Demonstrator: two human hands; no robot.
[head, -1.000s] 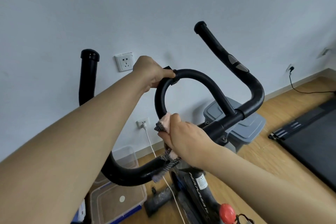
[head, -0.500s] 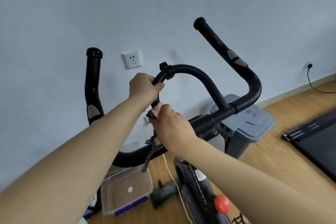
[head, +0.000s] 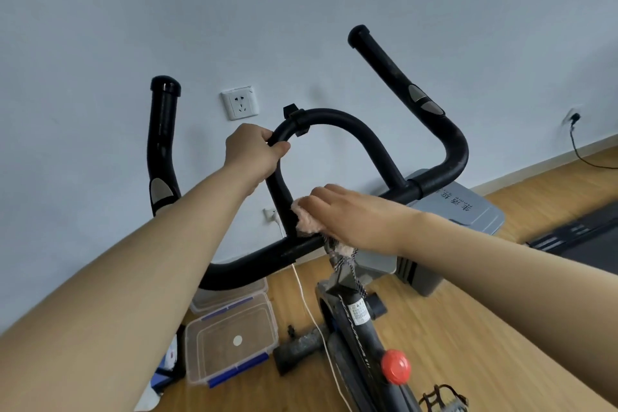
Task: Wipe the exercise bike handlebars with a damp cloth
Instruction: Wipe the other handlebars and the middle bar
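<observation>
The black exercise bike handlebars [head: 354, 130] fill the middle of the view, with a centre loop and two upright horns. My left hand [head: 252, 152] grips the upper left of the centre loop. My right hand [head: 347, 217] presses a fluffy pink cloth [head: 306, 219] against the foot of the loop's left leg, where it meets the cross bar. A grey-patterned end of the cloth hangs down below my hand over the bike stem.
A red knob [head: 395, 367] sits on the bike frame below. Clear plastic boxes [head: 230, 341] lie on the wooden floor at the left, a grey bin [head: 461, 214] stands behind the handlebars, a treadmill [head: 582, 237] at the right. A wall socket [head: 239, 106] is behind the loop.
My left hand has slid from the top of the loop down to its upper left side. My right hand now lies flatter, pressing the cloth at the loop's base. The view shifted downwards.
</observation>
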